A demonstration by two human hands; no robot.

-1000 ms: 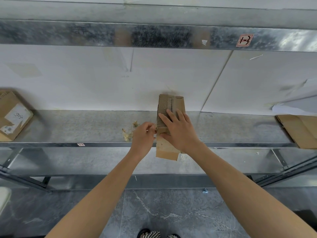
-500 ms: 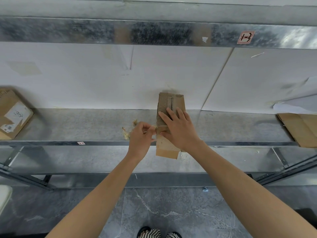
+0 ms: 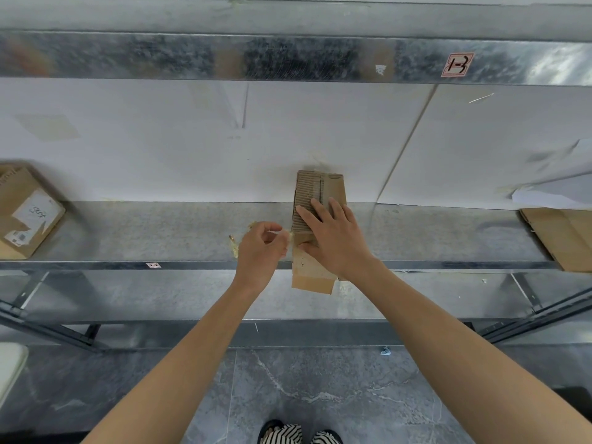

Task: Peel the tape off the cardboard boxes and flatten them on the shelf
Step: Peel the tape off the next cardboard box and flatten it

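Observation:
A small flattened cardboard box (image 3: 314,280) lies on the metal shelf (image 3: 144,232), its near end sticking out over the front edge and its corrugated far end against the white back wall. My right hand (image 3: 336,241) presses down on the box's middle with straight fingers. Just left of the box, my left hand (image 3: 259,251) has its fingers curled and pinches a thin strip of clear yellowish tape (image 3: 291,236) that runs to the box's left edge.
Crumpled tape scraps (image 3: 234,246) lie on the shelf behind my left hand. A labelled cardboard box (image 3: 25,216) sits at the far left, flat cardboard (image 3: 563,235) at the far right. An upper shelf beam (image 3: 288,56) runs overhead; a lower shelf (image 3: 160,296) lies beneath.
My left hand has drawn slightly left, away from the box's edge, with the tape strip in its pinch. My right hand stays pressed on the box.

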